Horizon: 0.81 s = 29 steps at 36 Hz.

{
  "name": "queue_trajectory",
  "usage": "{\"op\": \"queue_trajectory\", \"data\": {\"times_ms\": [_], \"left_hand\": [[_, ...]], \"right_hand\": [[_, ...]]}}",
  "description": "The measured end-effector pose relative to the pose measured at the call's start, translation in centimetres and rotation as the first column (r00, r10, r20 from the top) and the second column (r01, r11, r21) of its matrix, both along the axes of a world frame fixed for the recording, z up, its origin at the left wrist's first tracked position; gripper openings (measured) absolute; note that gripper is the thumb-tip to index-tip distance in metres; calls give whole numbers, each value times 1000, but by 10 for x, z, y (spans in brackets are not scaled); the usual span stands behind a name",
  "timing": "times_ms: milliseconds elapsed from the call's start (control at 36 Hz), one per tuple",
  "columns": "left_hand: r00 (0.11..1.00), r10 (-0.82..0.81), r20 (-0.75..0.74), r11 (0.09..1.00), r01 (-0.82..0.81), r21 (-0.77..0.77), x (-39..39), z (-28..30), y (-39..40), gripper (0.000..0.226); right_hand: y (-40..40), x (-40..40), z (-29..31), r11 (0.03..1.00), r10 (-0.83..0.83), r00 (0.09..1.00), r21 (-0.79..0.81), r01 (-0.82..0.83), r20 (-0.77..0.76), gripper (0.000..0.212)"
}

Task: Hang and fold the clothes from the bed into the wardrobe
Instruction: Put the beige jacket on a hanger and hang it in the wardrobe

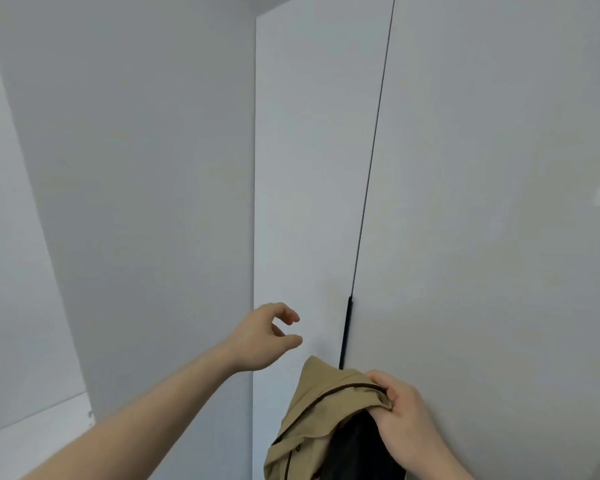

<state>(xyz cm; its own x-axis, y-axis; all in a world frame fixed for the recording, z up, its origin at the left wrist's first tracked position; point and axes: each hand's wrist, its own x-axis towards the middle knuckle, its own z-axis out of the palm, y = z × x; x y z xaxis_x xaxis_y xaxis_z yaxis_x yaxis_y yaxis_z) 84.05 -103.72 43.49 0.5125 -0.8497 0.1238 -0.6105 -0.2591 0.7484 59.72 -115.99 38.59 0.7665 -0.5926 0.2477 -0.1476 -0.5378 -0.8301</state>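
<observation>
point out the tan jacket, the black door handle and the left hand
tan jacket [312,403]: head view, on the upper fold of its fabric
black door handle [345,332]: head view, mid-length of the strip
left hand [260,336]: head view, on its back

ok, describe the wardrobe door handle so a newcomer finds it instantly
Start at the white wardrobe doors filling the right side and follow the thin dark seam between them downward. Where it thickens into a short black vertical strip, that is the handle, just above the tan jacket.

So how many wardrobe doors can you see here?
2, both closed. The left door is the narrow white panel past the reaching left hand; the right door fills the right side. A dark handle sits between them. Others may lie outside the view.
</observation>
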Motion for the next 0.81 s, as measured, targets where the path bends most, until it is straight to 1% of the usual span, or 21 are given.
{"op": "queue_trajectory", "data": {"times_ms": [111,222,278,333,389,444,500,556,639,806], "left_hand": [[999,25,44,999,-23,-39,-12,-12,-67,36],[996,29,80,1000,-29,-3,-23,-25,-115,50],[992,43,123,999,-45,19,-25,-30,-134,54],[984,69,163,997,-74,21,-25,-35,-147,47],[973,102,207,994,-107,13,-24,-38,-154,32],[949,118,293,992,-125,5,-21,-40,-158,22],[921,122,369,992,-128,-8,-20,-43,-160,17],[906,119,405,993,-119,-25,-23,-45,-162,13],[915,144,377,990,-135,-51,-31,-44,-164,8],[926,181,331,983,-164,-81,-34,-45,-154,14]], "right_hand": [[-32,0,-11,1000,-13,1000,-4,13,-20,30],[-48,3,-19,999,-34,997,-33,32,-74,28],[-52,4,-23,997,-48,994,-59,42,-101,25],[-57,4,-28,995,-76,989,-81,66,-125,18],[-61,4,-32,990,-114,983,-100,101,-140,14],[-63,4,-34,987,-138,980,-102,124,-145,15],[-66,4,-34,986,-150,978,-89,138,-148,18],[-68,4,-34,985,-162,975,-84,150,-153,18],[-65,4,-35,984,-170,974,-72,160,-151,18],[-54,1,-37,984,-176,973,-59,169,-149,23]]}}
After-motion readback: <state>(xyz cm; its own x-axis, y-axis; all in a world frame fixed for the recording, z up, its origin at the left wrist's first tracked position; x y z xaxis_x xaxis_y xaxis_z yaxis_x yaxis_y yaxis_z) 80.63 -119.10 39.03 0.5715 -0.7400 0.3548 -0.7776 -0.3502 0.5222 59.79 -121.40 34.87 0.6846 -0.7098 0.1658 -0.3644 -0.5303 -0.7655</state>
